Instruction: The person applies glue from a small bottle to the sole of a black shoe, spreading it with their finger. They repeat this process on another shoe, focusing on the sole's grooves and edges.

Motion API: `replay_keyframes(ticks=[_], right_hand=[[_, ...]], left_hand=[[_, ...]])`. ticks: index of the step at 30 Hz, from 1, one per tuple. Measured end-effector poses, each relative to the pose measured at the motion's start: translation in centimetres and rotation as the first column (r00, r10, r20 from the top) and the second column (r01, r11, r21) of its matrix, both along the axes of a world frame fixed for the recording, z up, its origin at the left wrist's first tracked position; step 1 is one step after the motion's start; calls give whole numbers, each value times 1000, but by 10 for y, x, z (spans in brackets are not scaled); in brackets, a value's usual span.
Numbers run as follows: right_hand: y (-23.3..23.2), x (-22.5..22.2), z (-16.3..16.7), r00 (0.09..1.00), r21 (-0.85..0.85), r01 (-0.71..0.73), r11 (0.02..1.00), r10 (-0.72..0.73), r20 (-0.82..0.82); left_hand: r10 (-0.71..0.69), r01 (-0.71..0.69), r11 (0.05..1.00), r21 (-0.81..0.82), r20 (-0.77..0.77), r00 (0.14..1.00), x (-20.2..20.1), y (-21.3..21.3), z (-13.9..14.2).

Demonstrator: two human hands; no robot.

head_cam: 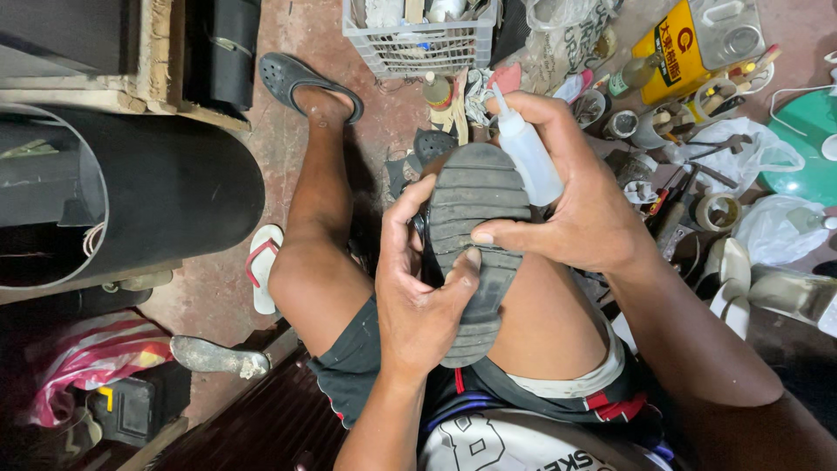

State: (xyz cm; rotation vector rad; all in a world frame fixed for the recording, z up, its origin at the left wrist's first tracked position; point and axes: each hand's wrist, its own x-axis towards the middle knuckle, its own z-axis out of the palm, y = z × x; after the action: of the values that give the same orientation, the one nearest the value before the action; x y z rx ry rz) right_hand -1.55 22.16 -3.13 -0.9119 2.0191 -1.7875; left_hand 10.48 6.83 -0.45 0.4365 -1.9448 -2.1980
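Note:
A dark shoe lies sole up (475, 235) across my knees, its grey ridged tread facing me. My left hand (418, 296) grips the shoe from the left side, thumb pressed on the tread. My right hand (580, 196) holds a small white squeeze bottle (527, 153) with its pointed nozzle aimed up and away, while its thumb rests on the sole's right edge.
A grey plastic basket (418, 39) stands ahead on the reddish floor. Tools, tape rolls, tins and a yellow can (676, 48) crowd the right side. A large black roll (166, 187) sits left. A flip-flop (261, 266) and a clog on my foot (301, 78) are nearby.

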Motion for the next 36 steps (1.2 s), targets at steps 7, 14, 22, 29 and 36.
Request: replay_keyframes(ticks=[7, 14, 22, 29, 36], right_hand=[[3, -1, -3, 1000, -10, 6, 1000, -6, 22], [4, -1, -7, 998, -46, 3, 999, 0, 60], [5, 1, -5, 1000, -13, 19, 1000, -19, -25], [3, 2, -1, 998, 46, 29, 999, -26, -64], [3, 2, -3, 997, 61, 43, 997, -39, -65]], left_hand=[[-1, 1, 999, -52, -4, 1000, -2, 2, 0], [-52, 51, 999, -13, -14, 999, -6, -2, 0], [-27, 28, 999, -33, 52, 998, -3, 2, 7], [-10, 10, 1000, -14, 40, 999, -2, 2, 5], [-19, 20, 999, -41, 27, 999, -3, 0, 2]])
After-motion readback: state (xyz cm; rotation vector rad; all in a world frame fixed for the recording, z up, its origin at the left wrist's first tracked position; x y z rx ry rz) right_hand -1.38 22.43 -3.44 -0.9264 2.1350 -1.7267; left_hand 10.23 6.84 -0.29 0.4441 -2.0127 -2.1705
